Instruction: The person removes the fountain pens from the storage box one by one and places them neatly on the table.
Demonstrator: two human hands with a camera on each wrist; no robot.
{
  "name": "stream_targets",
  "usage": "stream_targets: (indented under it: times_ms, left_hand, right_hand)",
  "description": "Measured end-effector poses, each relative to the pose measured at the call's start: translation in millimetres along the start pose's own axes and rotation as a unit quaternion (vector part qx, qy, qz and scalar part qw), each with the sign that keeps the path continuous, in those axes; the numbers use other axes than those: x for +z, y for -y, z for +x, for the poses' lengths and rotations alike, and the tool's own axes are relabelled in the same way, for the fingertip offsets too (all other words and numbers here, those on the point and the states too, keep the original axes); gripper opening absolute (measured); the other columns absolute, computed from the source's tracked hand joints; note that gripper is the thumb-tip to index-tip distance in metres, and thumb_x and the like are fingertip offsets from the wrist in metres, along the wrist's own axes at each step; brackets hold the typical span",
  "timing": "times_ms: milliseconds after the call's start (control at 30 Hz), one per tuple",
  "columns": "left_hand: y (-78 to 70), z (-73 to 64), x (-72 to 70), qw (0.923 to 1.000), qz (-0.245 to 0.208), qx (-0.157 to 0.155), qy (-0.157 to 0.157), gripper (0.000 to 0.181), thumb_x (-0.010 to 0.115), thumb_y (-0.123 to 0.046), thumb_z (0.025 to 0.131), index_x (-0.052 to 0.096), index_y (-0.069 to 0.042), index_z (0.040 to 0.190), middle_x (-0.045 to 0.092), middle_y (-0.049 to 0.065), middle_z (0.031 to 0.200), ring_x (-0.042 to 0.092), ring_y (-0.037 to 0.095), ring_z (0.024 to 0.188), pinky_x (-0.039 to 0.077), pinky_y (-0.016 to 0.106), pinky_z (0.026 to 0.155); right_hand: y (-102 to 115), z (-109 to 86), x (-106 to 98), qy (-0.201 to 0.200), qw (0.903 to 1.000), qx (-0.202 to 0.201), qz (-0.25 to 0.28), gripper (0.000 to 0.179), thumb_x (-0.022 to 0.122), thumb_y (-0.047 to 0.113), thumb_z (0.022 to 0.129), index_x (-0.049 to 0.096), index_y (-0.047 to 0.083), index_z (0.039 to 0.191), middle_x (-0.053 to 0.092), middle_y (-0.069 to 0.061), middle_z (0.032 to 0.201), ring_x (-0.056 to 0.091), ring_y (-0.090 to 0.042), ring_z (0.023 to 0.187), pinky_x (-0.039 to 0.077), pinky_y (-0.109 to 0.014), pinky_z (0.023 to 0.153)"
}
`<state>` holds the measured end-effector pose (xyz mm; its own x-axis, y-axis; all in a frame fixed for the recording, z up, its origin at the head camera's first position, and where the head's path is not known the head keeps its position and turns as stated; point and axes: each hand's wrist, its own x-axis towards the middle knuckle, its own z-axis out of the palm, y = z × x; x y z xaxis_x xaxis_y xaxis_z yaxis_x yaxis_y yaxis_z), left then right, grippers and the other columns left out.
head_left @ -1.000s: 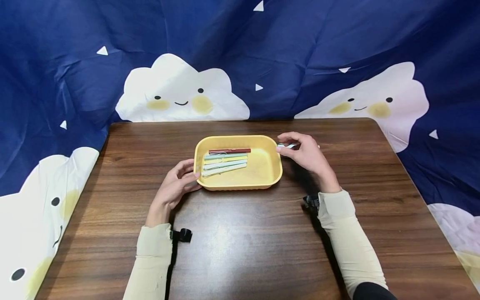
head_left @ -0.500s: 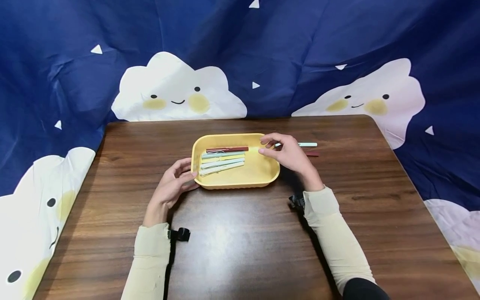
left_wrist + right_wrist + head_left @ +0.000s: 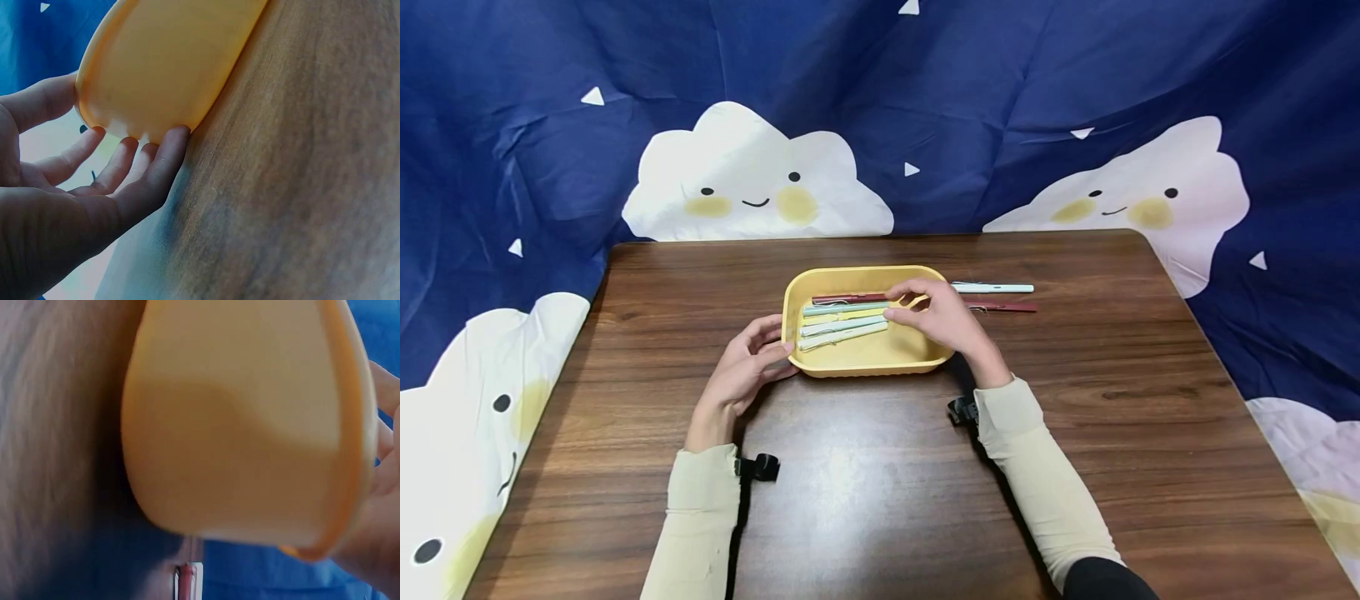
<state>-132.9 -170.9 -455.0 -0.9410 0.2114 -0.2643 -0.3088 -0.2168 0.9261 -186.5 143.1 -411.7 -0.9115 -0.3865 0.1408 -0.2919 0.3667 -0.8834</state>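
A yellow plastic tray [image 3: 917,360] stands on the table, with several capped pens lying side by side in its left part. Among them are a dark red pen [image 3: 847,298], a yellow pen [image 3: 842,317] and a pale pen [image 3: 850,334] with a wire clip. My left hand [image 3: 743,371] holds the tray's left end, and in the left wrist view its fingertips press the outer wall [image 3: 156,75]. My right hand [image 3: 942,315] reaches over the right rim into the tray, thumb and forefinger parted at the pens' right ends. Its fingertips are out of the right wrist view.
On the table right of the tray lie a pale blue pen [image 3: 996,287] and another dark red pen [image 3: 1007,307], partly behind my right hand. A blue curtain [image 3: 955,100] with printed clouds hangs behind the table's back edge. A black wrist camera [image 3: 763,467] sits at the left sleeve.
My right hand has moved left from the pale pen beside the tray to the pens inside, uncovering both pens on the table. The left hand stays at the tray's left end.
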Motion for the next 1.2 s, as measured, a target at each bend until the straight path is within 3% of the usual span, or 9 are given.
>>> stream_targets:
  times_ms: [200,500,667,933,1200]
  left_hand:
    - [-0.5,0.4,0.7,1.0000,-0.001,-0.002,-0.001,0.059,0.059,0.006,0.098,0.034,0.002,0.151,0.040,0.023,0.141,0.059,0.024,0.111,0.059,0.039,0.086]
    - [0.2,0.6,0.1,1.0000,-0.004,-0.002,0.001,0.059,0.058,0.006,0.098,0.034,0.002,0.151,0.040,0.023,0.141,0.059,0.023,0.111,0.059,0.039,0.086]
    - [-0.4,0.5,0.1,1.0000,-0.001,-0.002,-0.001,0.058,0.059,0.005,0.098,0.035,0.002,0.151,0.041,0.023,0.141,0.060,0.021,0.108,0.059,0.037,0.085]
    - [-1.5,0.1,1.6,1.0000,0.003,-0.004,0.006,0.059,0.060,0.004,0.098,0.035,0.001,0.151,0.041,0.022,0.141,0.060,0.021,0.109,0.058,0.040,0.088]
    - [-1.2,0.6,0.5,1.0000,0.001,-0.005,0.002,0.059,0.057,0.006,0.098,0.033,0.002,0.152,0.039,0.023,0.142,0.058,0.023,0.111,0.059,0.038,0.086]
  right_hand:
    - [0,4.3,15,0.018,0.9998,0.002,-0.012,0.028,0.080,0.012,0.089,0.073,-0.004,0.111,0.070,-0.019,0.111,0.061,-0.028,0.100,0.055,-0.044,0.083]
    - [-1,13.8,42,0.041,0.9953,0.002,-0.087,0.028,0.084,0.022,0.086,0.076,0.004,0.106,0.072,-0.008,0.105,0.064,-0.021,0.095,0.053,-0.034,0.081]
    - [2,20.3,54,0.064,0.9920,-0.002,-0.109,0.028,0.083,0.024,0.086,0.076,0.005,0.106,0.072,-0.008,0.103,0.064,-0.021,0.095,0.051,-0.033,0.085]
    - [4,23.9,64,0.104,0.9804,0.016,-0.166,0.031,0.081,0.029,0.088,0.076,0.009,0.111,0.074,-0.001,0.107,0.065,-0.015,0.099,0.052,-0.031,0.089]
    - [7,28.7,75,0.130,0.9661,0.013,-0.223,0.027,0.081,0.030,0.088,0.079,0.011,0.107,0.074,0.001,0.104,0.064,-0.015,0.092,0.051,-0.032,0.083]
